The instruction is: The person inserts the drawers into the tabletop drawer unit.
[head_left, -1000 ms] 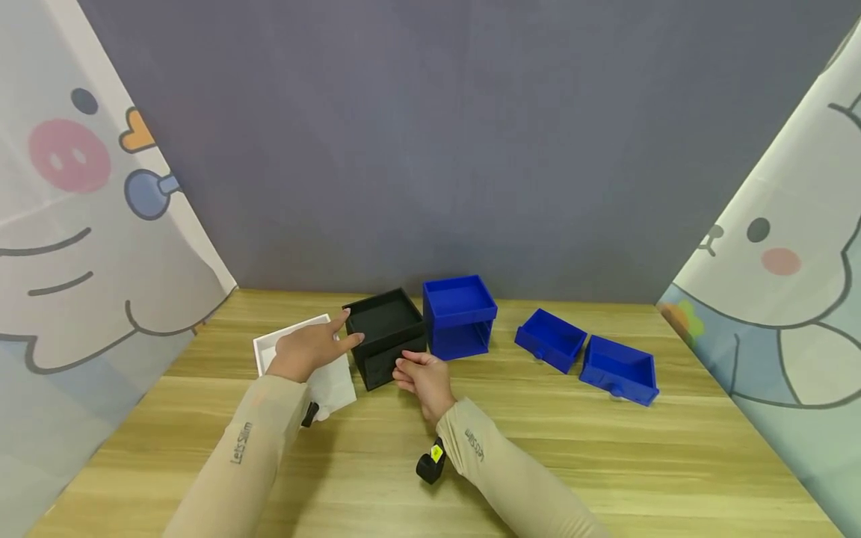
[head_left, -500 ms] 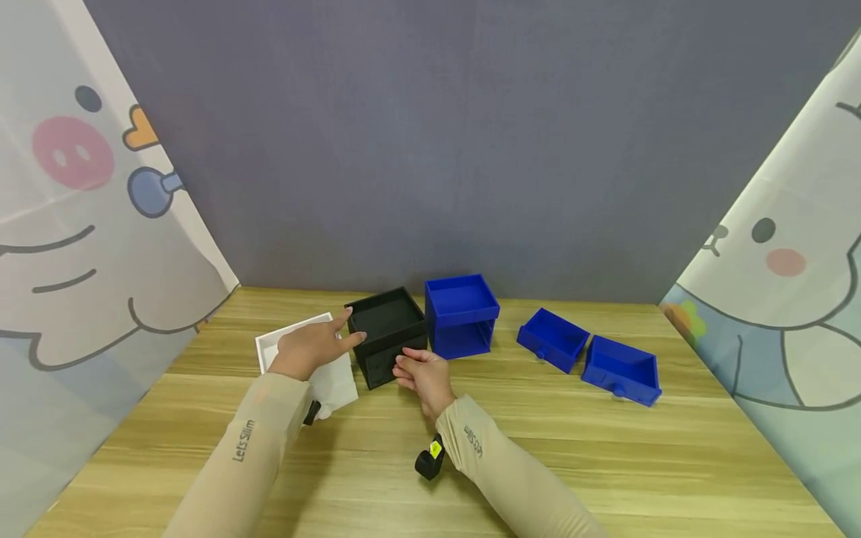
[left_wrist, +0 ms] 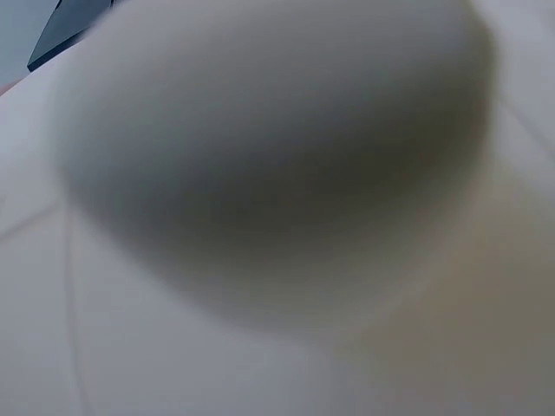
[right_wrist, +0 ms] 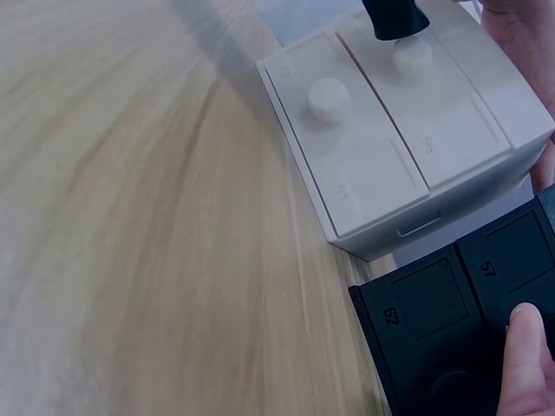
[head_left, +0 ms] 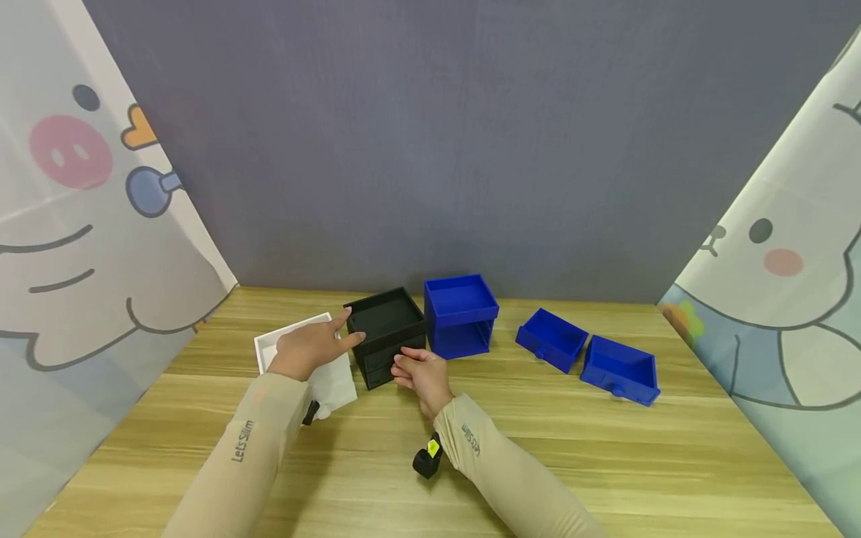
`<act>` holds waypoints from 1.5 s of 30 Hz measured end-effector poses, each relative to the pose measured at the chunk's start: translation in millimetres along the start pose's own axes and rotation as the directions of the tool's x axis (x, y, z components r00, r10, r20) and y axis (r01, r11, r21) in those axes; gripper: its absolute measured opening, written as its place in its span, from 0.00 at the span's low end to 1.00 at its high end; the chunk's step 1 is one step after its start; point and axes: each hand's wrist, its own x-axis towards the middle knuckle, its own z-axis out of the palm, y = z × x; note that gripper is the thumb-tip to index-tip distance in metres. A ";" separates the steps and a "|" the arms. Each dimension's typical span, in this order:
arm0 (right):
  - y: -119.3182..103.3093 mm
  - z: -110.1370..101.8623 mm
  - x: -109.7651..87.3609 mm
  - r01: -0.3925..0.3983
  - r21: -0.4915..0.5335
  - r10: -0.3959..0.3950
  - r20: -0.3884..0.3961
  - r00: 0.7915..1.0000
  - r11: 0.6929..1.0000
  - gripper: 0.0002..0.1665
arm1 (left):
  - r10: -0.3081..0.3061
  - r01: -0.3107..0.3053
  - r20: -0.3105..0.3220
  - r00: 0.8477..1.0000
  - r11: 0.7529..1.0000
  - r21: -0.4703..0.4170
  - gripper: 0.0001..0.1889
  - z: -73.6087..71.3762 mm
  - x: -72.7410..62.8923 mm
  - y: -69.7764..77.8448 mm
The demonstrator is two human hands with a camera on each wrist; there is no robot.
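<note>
A small black drawer box with a shallow tray top stands between the hands. My left hand reaches over a white drawer box; its straight index finger and thumb rest on the black box's left edge. My right hand is at the black box's front, its fingers pinched together over the upper drawer's knob, which they hide. In the right wrist view, a fingertip touches the upper black drawer front, above the lower drawer front. A blurred pale shape fills most of the left wrist view.
A blue drawer frame with an open front stands right of the black box. Two loose blue drawers lie further right, side by side. Behind the wooden table rises a grey wall.
My right wrist has shifted very slightly left, with the fingers still at the black drawer front. My left hand stays in place, and the other boxes have not moved.
</note>
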 end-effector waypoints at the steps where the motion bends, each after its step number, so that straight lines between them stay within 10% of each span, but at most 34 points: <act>1: -0.4 -0.6 0.4 -0.003 0.004 0.003 -0.002 1.000 1.000 0.16 | 0.002 -0.002 0.000 1.000 1.000 0.000 0.42 -0.4 0.9 0.7; 11: -12.6 -24.6 5.5 -0.040 0.044 0.038 0.045 0.998 0.998 0.17 | 0.029 -0.029 0.005 1.000 0.999 0.015 0.41 -3.4 8.6 7.7; 21: -43.3 -120.0 19.2 -0.093 -0.141 0.083 -0.076 0.994 0.986 0.21 | 0.041 -0.046 0.040 0.998 0.992 0.117 0.42 -20.8 13.5 10.4; 32: -73.2 -195.4 14.0 -0.175 -0.019 0.162 -0.284 0.945 0.984 0.22 | 0.201 -0.196 -0.213 0.956 0.980 0.044 0.36 -27.3 46.2 64.2; 37: -74.8 -204.3 10.7 -0.229 0.025 0.226 -0.297 0.928 0.973 0.14 | 0.214 -0.231 -0.187 0.959 0.970 -0.072 0.32 -16.7 71.2 81.6; 45: -72.4 -212.4 14.1 -0.236 0.049 0.240 -0.296 0.925 0.971 0.13 | 0.219 -0.222 -0.135 0.966 0.975 -0.006 0.33 -6.4 88.0 102.6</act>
